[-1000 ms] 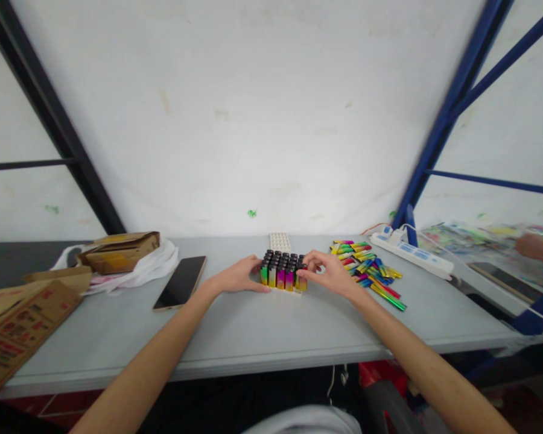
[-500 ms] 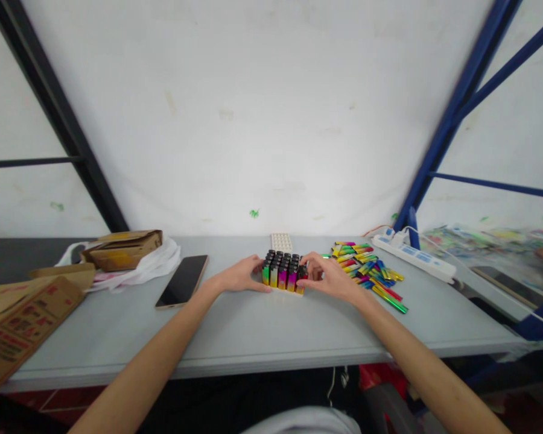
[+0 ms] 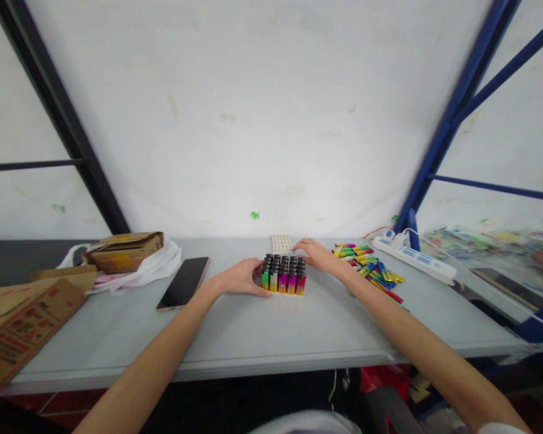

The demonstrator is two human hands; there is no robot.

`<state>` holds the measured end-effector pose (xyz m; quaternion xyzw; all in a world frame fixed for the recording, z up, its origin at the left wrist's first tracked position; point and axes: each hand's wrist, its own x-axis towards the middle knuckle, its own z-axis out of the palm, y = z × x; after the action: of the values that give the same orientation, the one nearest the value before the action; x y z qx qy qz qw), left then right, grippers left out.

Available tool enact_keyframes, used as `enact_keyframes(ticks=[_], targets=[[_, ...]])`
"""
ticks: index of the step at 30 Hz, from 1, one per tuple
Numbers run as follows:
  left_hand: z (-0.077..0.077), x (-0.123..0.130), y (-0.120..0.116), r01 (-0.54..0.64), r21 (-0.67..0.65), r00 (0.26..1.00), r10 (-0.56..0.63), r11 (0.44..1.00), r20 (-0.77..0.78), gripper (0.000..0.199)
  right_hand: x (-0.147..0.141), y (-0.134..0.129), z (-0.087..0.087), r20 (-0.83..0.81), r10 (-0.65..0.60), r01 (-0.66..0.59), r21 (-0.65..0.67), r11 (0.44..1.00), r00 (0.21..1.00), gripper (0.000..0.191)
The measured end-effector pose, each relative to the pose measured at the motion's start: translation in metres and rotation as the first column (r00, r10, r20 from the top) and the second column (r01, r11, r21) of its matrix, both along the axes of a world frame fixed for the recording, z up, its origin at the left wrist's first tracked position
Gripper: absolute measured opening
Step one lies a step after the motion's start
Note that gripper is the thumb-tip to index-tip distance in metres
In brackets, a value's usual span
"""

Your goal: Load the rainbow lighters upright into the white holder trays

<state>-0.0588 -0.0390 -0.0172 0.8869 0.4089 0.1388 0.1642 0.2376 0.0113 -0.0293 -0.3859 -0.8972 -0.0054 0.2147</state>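
A block of upright lighters with black tops and shiny green, yellow, purple and red bodies stands on the grey table, a thin white edge showing beneath it. My left hand rests at the block's left side, thumb and fingers apart around its left edge. Behind the block's right rear corner is my right hand, fingers reaching leftward towards a white tray with holes; nothing shows in it. Loose coloured tubes lie piled to the right, partly hidden by my right forearm.
A phone lies left of my left hand. Further left are a small cardboard box, a white plastic bag and a larger carton. A power strip lies at the right rear. The wall borders the table behind.
My right hand has left the block's right side and moved back towards the white tray. The lighters' right side is now uncovered. My left hand has stayed at the block.
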Motion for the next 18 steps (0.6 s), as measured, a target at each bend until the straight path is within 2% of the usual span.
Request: enact_keyframes(ticks=[3, 6, 12, 18], targets=[[0.002, 0.000, -0.003, -0.006, -0.030, 1.000, 0.007, 1.000, 0.017, 0.067, -0.018, 0.016, 0.000, 0.172, -0.045, 0.053, -0.038, 0.998, 0.984, 0.022], [0.002, 0.001, -0.004, 0.007, -0.061, 0.999, -0.004, 0.998, 0.043, 0.067, -0.026, 0.019, -0.002, 0.245, -0.117, 0.127, -0.026, 0.992, 0.962, 0.017], [0.002, 0.001, -0.001, 0.064, -0.104, 0.994, -0.055, 0.992, 0.089, 0.066, -0.018, 0.025, -0.009, 0.218, -0.099, 0.103, -0.005, 0.995, 0.971, 0.018], [0.004, -0.011, 0.006, -0.005, -0.076, 0.999, 0.007, 0.997, 0.035, 0.065, -0.022, 0.039, -0.016, 0.117, -0.009, 0.013, -0.029, 0.999, 0.993, 0.015]])
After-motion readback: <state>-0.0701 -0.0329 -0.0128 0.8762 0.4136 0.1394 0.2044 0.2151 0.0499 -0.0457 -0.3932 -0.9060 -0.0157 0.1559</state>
